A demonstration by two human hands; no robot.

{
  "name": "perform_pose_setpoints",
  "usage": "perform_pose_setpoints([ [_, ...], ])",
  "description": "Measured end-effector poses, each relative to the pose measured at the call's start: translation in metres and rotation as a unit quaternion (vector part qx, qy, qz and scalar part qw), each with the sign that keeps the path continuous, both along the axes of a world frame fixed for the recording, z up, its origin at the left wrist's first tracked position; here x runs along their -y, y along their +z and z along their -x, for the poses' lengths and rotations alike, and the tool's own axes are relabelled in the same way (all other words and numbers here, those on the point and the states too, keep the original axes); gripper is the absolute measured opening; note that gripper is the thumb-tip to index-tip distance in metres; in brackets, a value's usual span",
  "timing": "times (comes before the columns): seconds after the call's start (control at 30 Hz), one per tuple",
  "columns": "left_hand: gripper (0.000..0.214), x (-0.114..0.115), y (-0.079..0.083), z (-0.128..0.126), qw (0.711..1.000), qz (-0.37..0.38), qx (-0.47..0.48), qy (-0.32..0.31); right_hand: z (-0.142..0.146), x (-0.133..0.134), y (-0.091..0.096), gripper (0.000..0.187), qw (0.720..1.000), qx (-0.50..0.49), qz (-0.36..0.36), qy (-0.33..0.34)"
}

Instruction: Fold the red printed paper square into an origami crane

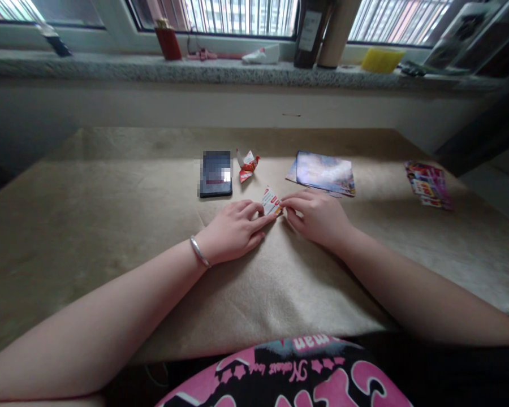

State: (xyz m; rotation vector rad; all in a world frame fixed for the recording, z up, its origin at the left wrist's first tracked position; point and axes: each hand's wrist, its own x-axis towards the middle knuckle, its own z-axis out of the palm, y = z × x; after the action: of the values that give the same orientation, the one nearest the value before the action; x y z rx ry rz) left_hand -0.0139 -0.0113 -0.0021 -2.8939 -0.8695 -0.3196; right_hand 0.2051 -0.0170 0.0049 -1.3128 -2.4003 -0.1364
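Upside down on the black-and-pink T-shirt [288, 376] at the bottom of the view, white letters on a pink band read "man"; the looping script beneath is unclear, and large pink letters run out of frame. The folded printed paper [272, 202] shows bold red letters, only partly legible. The label on the dark bottle [310, 34] on the windowsill and the print on the pink printed card [428, 185] near the desk's right edge are too small to read.

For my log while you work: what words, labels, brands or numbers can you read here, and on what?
"man" in white on the pink print of the black-and-pink shirt.
Red lettering on the small printed paper piece: cut off, not readable.
Pink flyer and bottle label: too small to read.
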Motion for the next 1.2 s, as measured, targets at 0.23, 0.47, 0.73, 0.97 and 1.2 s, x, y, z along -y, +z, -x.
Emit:
perform_pose_setpoints([
  [0.23,0.037,-0.003,0.003,-0.001,0.999,0.044,0.014,0.005,0.006,-0.003,-0.010,0.034,0.994,0.013,0.047,0.102],
  [0.47,0.035,-0.009,0.001,0.001,0.999,0.043,0.017,-0.006,0.012,-0.010,-0.008,0.035,0.995,0.054,0.034,0.083],
  [0.73,0.036,-0.011,0.002,0.001,0.998,0.060,0.017,-0.007,0.013,-0.023,-0.018,0.047,0.995,0.066,0.065,0.025],
  [0.97,0.037,-0.010,0.000,-0.001,0.997,0.067,0.025,0.012,0.012,-0.029,-0.024,0.051,0.992,0.052,0.106,0.036],
  [1.2,0.031,-0.012,0.002,0.001,0.997,0.053,0.046,0.011,0.003,-0.027,-0.022,0.030,0.997,-0.039,0.053,0.048],
])
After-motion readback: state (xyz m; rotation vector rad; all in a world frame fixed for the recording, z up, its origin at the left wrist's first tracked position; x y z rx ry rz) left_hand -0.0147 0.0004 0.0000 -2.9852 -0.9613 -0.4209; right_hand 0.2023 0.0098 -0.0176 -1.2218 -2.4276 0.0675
